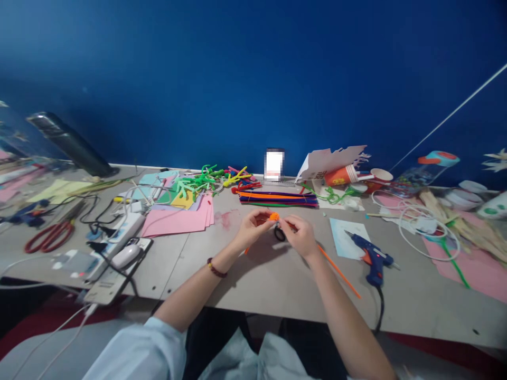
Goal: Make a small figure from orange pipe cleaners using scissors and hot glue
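Both hands meet over the middle of the table. My left hand (257,226) pinches an orange fuzzy piece (274,216) that looks like coiled pipe cleaner. From the other side, my right hand (298,232) has its fingers closed at the same piece. A black ring-shaped thing (280,234), perhaps a scissor handle, shows just below the fingertips. One orange pipe cleaner (338,271) lies on the table beside my right forearm. A short orange end sticks out below my left hand. The fingers hide most of what they grip.
Behind the hands lies a bundle of coloured pipe cleaners (277,198). A blue glue gun (372,256) rests at right, partly on pale blue paper (344,237). At left are pink paper sheets (178,220), a power strip (114,245) and red-handled scissors (50,236). A phone (274,164) stands against the wall.
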The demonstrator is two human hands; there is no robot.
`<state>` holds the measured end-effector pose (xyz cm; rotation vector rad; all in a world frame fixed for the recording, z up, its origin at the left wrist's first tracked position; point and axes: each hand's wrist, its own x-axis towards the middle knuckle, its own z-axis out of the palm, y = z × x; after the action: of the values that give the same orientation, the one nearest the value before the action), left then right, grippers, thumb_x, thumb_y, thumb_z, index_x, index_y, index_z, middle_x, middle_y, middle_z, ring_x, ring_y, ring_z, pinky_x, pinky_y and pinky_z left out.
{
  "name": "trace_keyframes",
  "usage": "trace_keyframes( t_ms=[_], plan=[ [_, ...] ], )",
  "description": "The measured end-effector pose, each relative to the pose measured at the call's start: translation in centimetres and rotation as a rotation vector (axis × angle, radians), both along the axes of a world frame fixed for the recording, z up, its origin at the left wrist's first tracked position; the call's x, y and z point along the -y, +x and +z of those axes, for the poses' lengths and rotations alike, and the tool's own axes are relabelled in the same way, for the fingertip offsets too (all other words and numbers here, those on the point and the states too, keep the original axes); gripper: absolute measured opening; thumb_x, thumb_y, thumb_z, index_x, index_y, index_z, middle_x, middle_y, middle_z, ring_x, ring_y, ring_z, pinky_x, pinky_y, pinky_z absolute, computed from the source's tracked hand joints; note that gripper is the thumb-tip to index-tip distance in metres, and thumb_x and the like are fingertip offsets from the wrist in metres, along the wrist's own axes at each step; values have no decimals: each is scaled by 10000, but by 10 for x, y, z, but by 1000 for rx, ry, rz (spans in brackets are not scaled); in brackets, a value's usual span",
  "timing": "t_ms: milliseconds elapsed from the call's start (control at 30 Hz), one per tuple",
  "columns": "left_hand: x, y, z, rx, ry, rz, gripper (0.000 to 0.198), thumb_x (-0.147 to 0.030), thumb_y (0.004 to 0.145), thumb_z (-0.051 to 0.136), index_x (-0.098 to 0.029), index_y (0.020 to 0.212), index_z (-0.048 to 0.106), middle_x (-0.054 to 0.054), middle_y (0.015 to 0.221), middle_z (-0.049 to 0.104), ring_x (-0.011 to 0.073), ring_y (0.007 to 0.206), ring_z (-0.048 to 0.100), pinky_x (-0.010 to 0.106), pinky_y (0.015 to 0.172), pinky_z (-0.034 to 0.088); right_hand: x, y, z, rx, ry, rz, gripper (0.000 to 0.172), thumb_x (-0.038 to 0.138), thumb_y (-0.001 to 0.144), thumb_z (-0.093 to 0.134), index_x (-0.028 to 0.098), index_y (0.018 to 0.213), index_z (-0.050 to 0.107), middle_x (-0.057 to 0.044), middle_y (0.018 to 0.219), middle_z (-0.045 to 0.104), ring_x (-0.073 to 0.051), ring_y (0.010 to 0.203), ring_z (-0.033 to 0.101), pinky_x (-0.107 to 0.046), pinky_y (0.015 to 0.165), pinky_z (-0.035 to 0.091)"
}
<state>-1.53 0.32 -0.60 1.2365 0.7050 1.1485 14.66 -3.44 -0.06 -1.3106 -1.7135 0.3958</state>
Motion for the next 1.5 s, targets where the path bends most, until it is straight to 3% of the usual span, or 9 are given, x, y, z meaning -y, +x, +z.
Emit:
trace_keyframes(
  t_ms=[467,1000,1200,1500],
  plan=[
    [3,1,0,34,-48,30,283,-306,650,773,-139,838,643,41,824,677,125,767,621,257,749,486,2,-5,3,118,110,31,293,326,905,462,211,687,621,-18,593,545,-165,622,487,-291,614,388],
    [9,0,12,75,-125,-7,272,-320,626,785,-138,772,645,22,743,648,97,671,573,238,691,466,4,-7,2,141,132,99,255,275,914,440,215,765,636,-47,699,635,-187,686,530,-321,656,410],
    [8,-1,13,94,-173,-32,258,-299,614,784,-139,765,651,20,726,652,100,649,570,246,682,462,4,-6,1,51,70,126,225,278,898,462,213,781,643,-41,718,649,-187,701,544,-325,686,430],
    [0,-5,9,159,-282,-108,199,-240,600,774,-150,738,663,14,699,662,92,594,571,236,649,453,5,-8,3,-389,-200,118,226,408,791,622,196,863,588,-3,702,624,-132,606,575,-249,583,479]
  ],
)
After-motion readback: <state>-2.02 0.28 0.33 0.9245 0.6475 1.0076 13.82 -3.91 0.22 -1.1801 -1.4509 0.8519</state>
